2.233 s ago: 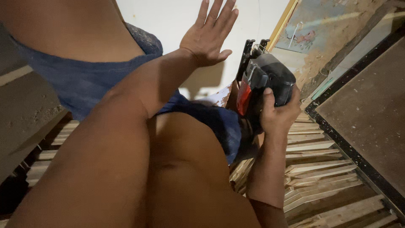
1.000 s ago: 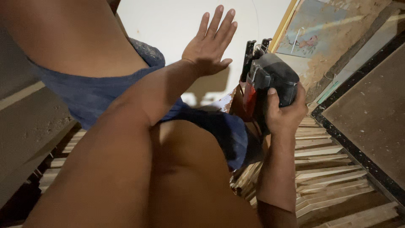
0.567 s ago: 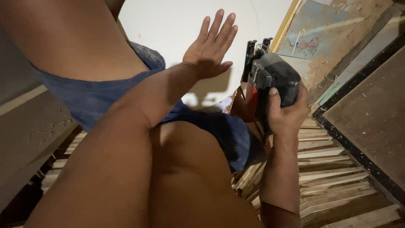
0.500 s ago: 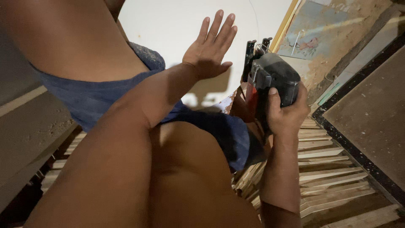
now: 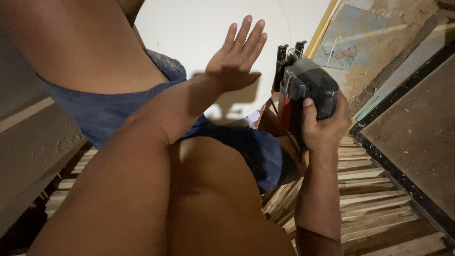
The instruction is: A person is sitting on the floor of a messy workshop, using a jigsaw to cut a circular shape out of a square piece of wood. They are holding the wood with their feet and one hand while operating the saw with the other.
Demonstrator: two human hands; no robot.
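Observation:
My right hand [image 5: 327,128] grips a black and red power saw [image 5: 303,92] by its body, with the tool's metal front end at the curved edge of a white board [image 5: 199,33]. Flat on that white board lies my left hand [image 5: 237,59], fingers spread and pressing down. A thin pencil arc runs across the board beside the saw. My bare knee and thigh in blue shorts [image 5: 113,118] fill the middle of the view and hide the board's near part.
Several wooden slats [image 5: 374,189] lie stacked on the floor under my right arm. A brown panel with a dark frame [image 5: 417,137] lies at the right. A yellow strip and a patchy wall surface [image 5: 360,38] stand behind the saw. A grey slab [image 5: 33,142] lies at left.
The saw and my right hand have crept slightly right and forward along the board's edge. My left hand stays spread on the white board.

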